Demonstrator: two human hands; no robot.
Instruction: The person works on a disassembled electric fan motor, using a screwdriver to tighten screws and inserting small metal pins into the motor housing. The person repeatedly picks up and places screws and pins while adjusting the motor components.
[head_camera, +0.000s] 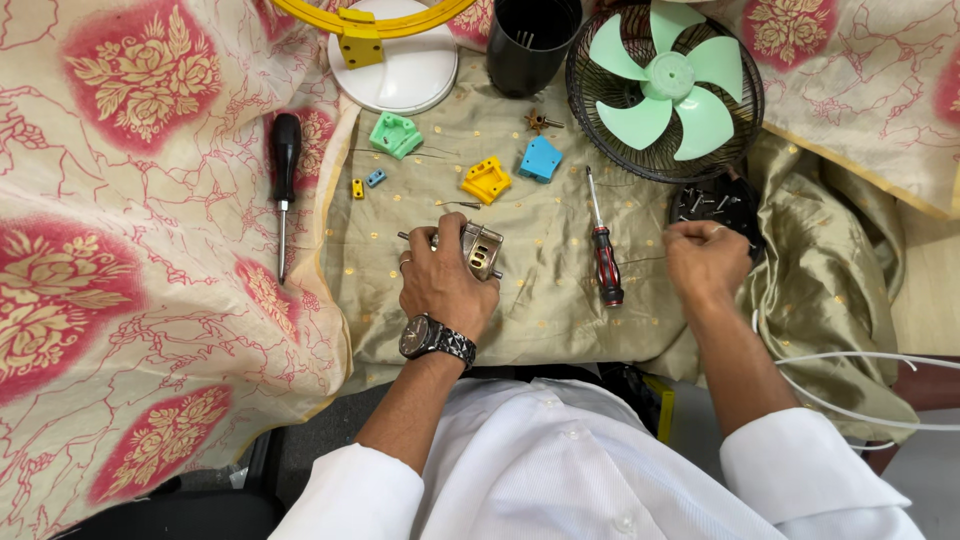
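My left hand, with a ring and a wristwatch, grips a small metal motor block that rests on the olive cloth; a thin shaft sticks out of the block to the left. My right hand is closed, its fingers pinched at the edge of a black round part that holds several screws. I cannot tell whether it has a screw between the fingers. A red-and-black screwdriver lies between my two hands.
A black fan grille with green blades sits at the back right, a black cup and a white disc with a yellow ring behind. Small green, yellow and blue plastic parts lie scattered. A black-handled screwdriver lies left. White cable runs right.
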